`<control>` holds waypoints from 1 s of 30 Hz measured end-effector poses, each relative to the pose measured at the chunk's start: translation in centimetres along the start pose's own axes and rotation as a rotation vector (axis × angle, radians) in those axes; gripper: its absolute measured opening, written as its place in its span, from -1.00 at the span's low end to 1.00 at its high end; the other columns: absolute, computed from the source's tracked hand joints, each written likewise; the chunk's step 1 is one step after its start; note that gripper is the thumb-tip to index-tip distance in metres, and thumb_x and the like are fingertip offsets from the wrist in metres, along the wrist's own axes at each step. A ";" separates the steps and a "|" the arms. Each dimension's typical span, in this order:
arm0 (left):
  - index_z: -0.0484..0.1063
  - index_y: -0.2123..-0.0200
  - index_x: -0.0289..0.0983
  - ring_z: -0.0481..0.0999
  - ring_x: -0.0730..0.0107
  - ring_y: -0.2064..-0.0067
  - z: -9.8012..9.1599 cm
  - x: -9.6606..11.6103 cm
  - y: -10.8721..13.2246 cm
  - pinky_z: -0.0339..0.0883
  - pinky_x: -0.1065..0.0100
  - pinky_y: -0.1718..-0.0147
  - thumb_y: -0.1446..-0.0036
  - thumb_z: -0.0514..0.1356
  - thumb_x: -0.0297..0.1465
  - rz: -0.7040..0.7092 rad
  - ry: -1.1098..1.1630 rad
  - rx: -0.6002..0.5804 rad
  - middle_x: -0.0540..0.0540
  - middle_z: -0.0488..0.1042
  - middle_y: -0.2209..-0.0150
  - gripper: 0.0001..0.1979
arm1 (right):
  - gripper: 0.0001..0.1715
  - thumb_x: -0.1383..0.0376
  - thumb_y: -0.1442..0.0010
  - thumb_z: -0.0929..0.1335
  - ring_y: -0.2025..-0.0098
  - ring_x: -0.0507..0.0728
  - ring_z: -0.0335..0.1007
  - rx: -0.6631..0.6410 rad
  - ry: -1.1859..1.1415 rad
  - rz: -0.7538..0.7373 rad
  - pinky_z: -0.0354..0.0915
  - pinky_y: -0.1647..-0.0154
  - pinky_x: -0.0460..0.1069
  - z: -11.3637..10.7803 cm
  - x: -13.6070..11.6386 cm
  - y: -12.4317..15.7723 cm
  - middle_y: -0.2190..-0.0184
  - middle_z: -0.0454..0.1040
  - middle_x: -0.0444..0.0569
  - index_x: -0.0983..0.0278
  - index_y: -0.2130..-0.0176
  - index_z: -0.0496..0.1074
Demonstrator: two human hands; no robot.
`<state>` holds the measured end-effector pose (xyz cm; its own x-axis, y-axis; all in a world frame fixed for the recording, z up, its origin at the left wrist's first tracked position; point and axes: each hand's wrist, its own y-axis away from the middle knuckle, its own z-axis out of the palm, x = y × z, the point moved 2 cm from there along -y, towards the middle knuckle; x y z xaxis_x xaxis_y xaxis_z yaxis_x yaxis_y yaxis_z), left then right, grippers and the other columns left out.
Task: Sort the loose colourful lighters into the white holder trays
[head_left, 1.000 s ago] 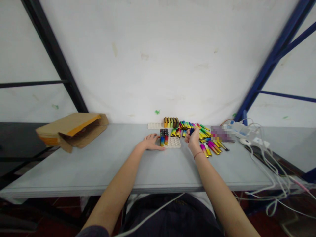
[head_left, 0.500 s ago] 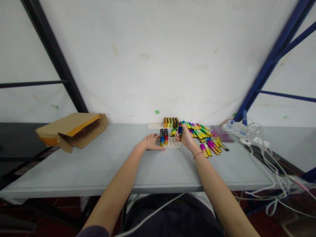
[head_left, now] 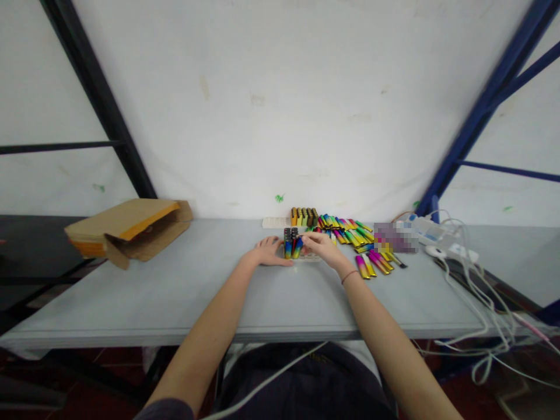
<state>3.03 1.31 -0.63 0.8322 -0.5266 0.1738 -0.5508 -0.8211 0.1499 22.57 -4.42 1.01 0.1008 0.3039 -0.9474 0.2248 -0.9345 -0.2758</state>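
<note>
My left hand (head_left: 268,252) rests on the table with its fingers spread, against the left side of a white holed tray (head_left: 314,258). Several lighters (head_left: 287,248) with black tops stand upright in the tray's left part. Between the fingers of my right hand (head_left: 321,248) is a blue and yellow lighter (head_left: 298,248), tilted, at the right side of the standing ones. Whether its base sits in a hole I cannot tell. The right hand hides much of the tray's right part.
Behind stands a block of orange, green and dark lighters (head_left: 303,217) beside another white tray (head_left: 275,223). Loose shiny lighters (head_left: 350,236) lie to the right. A cardboard box (head_left: 126,224) is at the left. White cables (head_left: 476,291) and a power strip (head_left: 426,229) crowd the right end.
My right hand has moved left with the lighter, from above the tray's right part to beside the standing lighters. The left hand has stayed in place.
</note>
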 end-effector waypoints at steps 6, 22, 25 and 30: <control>0.02 -0.31 -0.19 -0.04 -0.14 -0.34 -0.2 0.2 0.2 -0.08 0.00 -0.25 0.15 0.09 0.31 0.000 -0.005 0.006 -0.27 -0.03 -0.35 0.07 | -0.51 0.03 0.01 0.47 0.42 0.06 0.43 0.014 -0.015 0.010 0.39 0.33 -0.01 0.3 0.3 0.1 0.41 0.51 -0.05 0.31 0.16 0.52; 0.03 -0.30 -0.17 -0.07 -0.12 -0.35 -0.2 0.2 0.1 -0.10 -0.03 -0.24 0.14 0.08 0.31 -0.013 -0.008 -0.010 -0.27 -0.06 -0.36 0.05 | -0.61 0.26 -0.27 0.21 0.08 0.28 0.41 0.490 1.446 0.329 0.20 0.05 0.07 -7.3 -0.9 10.1 0.15 0.51 0.27 0.39 0.12 0.52; 0.02 -0.31 -0.17 -0.07 -0.11 -0.35 -0.2 0.2 0.2 -0.10 0.00 -0.25 0.14 0.08 0.30 -0.013 -0.007 -0.011 -0.26 -0.06 -0.36 0.05 | -0.58 0.26 -0.29 0.19 0.17 0.24 0.45 0.403 1.440 0.384 0.22 0.12 0.03 -6.2 -0.5 9.9 0.24 0.54 0.25 0.40 0.24 0.56; 0.02 -0.31 -0.20 -0.06 -0.11 -0.34 -0.1 0.2 0.2 -0.09 -0.01 -0.24 0.12 0.08 0.30 0.000 -0.002 -0.010 -0.28 -0.05 -0.35 0.05 | -0.59 0.20 -0.26 0.23 0.06 0.31 0.38 0.542 1.490 0.330 0.20 0.09 0.08 -5.1 -1.3 9.8 0.10 0.49 0.27 0.38 0.13 0.54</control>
<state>3.07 1.09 -0.44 0.8324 -0.5267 0.1722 -0.5512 -0.8190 0.1594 29.63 -13.01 0.40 0.9466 -0.3141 -0.0725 -0.3137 -0.8461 -0.4309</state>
